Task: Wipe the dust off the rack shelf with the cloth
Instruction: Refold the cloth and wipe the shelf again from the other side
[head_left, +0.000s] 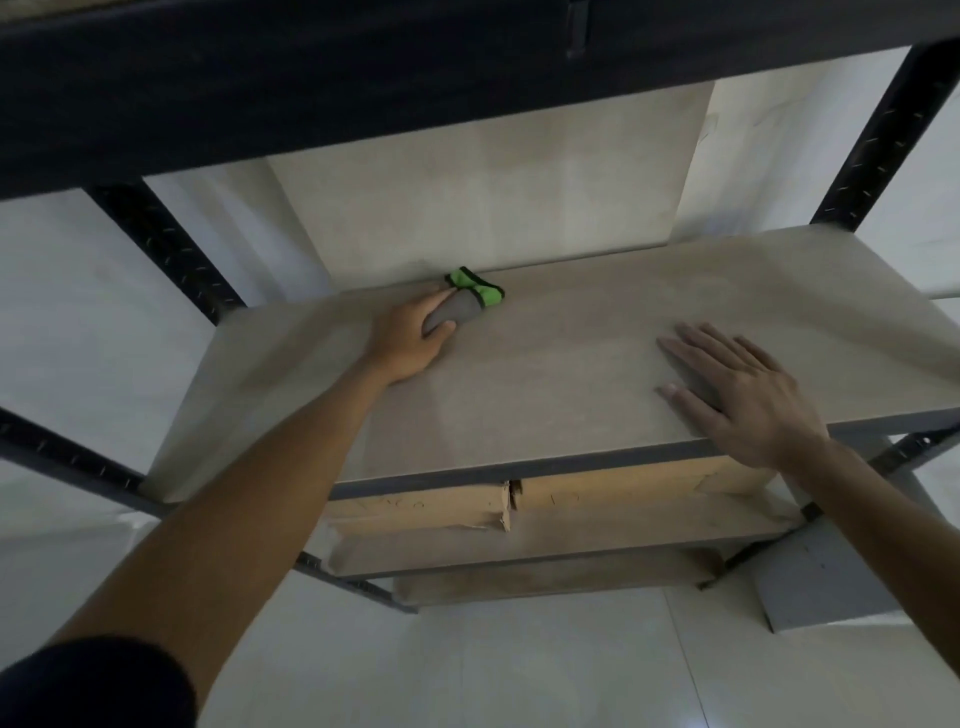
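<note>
The rack shelf (561, 364) is a pale beige board in a dark metal frame, filling the middle of the view. My left hand (410, 338) reaches to the shelf's back edge and grips a grey cloth with a bright green border (467, 299), bunched and pressed on the board. My right hand (743, 395) lies flat on the shelf near its front right edge, fingers spread, holding nothing.
Dark slotted uprights (878, 140) stand at the corners and a dark upper shelf (363, 78) overhangs. A board (493, 182) leans against the wall behind. Below, a torn cardboard box (441, 512) sits on a lower shelf. White floor (467, 675) lies underneath.
</note>
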